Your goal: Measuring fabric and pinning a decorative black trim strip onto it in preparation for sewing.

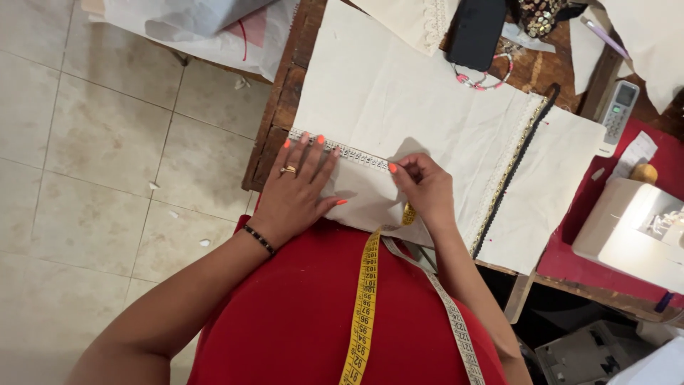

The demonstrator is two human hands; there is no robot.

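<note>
Cream cotton fabric (pixel 399 93) is spread flat over a dark wooden tabletop (pixel 274 121), its near edge hanging toward the red-clothed lap. Along that edge a narrow silver beaded trim (pixel 349 151) is laid, running from nine o'clock toward three o'clock. The left hand (pixel 296 189) is pressed flat on cloth and trim, fingers spread apart, apparently so that the strip is kept from sliding. The right hand (pixel 425 187) is set at the trim's three o'clock end, thumb and forefinger pinched together on it; whether a pin is held there cannot be told. A yellow tape measure (pixel 363 314) is draped around the neck and hangs toward six o'clock, kept within reach. At three o'clock of the cloth, black and gold lace edging (pixel 509 178) is already laid on a second panel. A white sewing machine (pixel 634 228) is seen at four o'clock, a black phone (pixel 474 32) at twelve.
</note>
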